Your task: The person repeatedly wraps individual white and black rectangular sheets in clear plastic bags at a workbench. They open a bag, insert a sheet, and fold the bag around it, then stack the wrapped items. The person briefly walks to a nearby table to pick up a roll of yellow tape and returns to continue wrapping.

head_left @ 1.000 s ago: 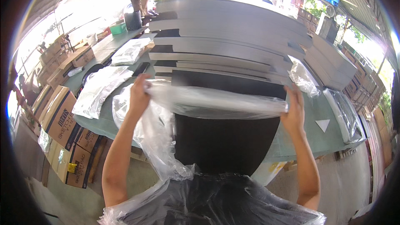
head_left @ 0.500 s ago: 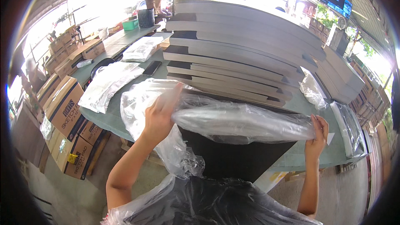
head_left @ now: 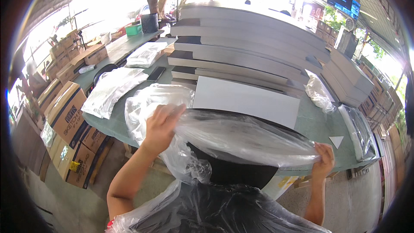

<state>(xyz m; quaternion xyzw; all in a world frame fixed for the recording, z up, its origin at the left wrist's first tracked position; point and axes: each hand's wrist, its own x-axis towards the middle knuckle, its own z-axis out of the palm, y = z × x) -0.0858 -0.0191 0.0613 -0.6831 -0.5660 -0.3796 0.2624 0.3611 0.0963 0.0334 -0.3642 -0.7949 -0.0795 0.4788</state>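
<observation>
Film (head_left: 248,140) looks light, limp and slippery, so pinch its ends: your right hand (head_left: 324,160) grips one, left hand (head_left: 160,130) well apart, its hold unclear

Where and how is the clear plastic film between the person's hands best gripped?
Probably pinch the clear plastic film at its right end, from the right, where the right hand holds it: it tapers there, widening leftward over the flat black sheet.

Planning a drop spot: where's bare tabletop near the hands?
Right: green table between the white board and wrapped package, around a white triangle. Left: narrow strip between the flat plastic packet and crumpled plastic. Crowded: the middle, with plastic film between left hand and right hand, grey stacks behind.
</observation>
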